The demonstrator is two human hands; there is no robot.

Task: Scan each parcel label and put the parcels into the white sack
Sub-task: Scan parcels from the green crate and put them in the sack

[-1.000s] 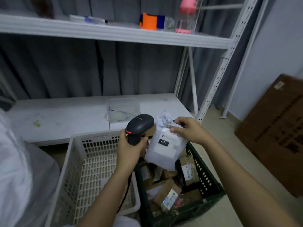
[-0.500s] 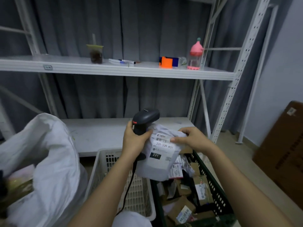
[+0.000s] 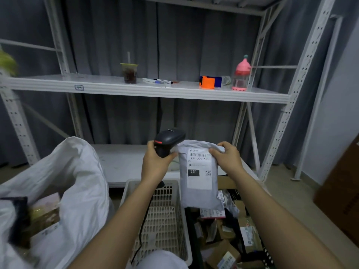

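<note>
grey poly parcel, soft/light prob., slick film: right hand pinches top edge w/ label facing; left hand grips scanner; best held at top fold.

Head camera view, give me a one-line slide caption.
Left hand grips scanner beside grey parcel held by right hand; white sack open at left.

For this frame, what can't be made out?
All head view:
- Scanner window: faces away, so no beam seen.
- Parcel label fine print: too small.
- White sack contents: blurred, cut by the left edge.
- Dark crate parcels: dim, partly behind the right hand and forearm.
</note>
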